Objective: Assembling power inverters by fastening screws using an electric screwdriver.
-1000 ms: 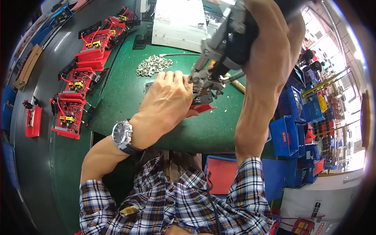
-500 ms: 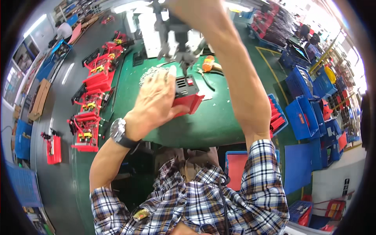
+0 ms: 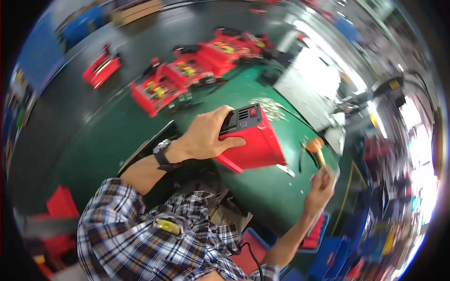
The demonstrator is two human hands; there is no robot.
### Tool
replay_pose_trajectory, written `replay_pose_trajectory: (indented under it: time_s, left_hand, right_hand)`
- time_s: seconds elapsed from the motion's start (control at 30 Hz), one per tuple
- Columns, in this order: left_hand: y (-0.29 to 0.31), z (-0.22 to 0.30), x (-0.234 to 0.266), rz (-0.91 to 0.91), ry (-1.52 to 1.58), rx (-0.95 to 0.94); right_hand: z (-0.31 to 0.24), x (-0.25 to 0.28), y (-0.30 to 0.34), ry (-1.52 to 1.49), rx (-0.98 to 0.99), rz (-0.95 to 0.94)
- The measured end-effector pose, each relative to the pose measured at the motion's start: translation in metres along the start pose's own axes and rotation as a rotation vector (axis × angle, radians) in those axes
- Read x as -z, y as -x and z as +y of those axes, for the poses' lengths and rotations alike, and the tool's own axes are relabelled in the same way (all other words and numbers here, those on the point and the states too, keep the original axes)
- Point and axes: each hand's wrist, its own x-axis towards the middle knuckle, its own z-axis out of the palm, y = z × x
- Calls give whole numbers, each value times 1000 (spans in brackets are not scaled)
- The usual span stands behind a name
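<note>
My left hand (image 3: 206,133) is closed round a red housing (image 3: 255,147) with a black end panel (image 3: 243,117). Its thumb presses on the red side, and the panel, with slots and a red switch, faces up. The housing is tilted above the green tabletop. Farther right, my right hand (image 3: 322,185), blurred by motion, has its fingers closed round the handle of a mallet with an orange head (image 3: 314,144). A dark-handled tool, probably pliers (image 3: 300,157), lies beside the mallet head.
Small pale parts (image 3: 269,107) lie heaped behind the housing. Several red housings with yellow parts (image 3: 187,70) stand in a row at the far left. A blue-rimmed bin (image 3: 315,234) with red pieces sits at the right table edge. A white panel (image 3: 309,79) stands at the back.
The view has swung round. My left hand has raised and tilted the red housing. My right hand has come down from beside the dark overhead tool to the mallet handle.
</note>
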Motion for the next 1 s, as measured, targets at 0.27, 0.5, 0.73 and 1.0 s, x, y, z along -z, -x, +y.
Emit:
replay_pose_trajectory:
  time_s: [0.27, 0.5, 0.73, 1.0]
  left_hand:
    - [101, -57, -11, 485, 230, 112]
    - [145, -96, -15, 615, 839, 341]
    - [106, -95, -81, 301, 803, 249]
    - [57, -59, -135, 134, 758, 146]
  right_hand:
    - [32, -60, 75, -203, -389, -358]
    - [19, -110, 67, -297, 1, -703]
    - [30, -76, 122, -339, -189, -455]
    - [60, -1, 193, -313, -353, 303]
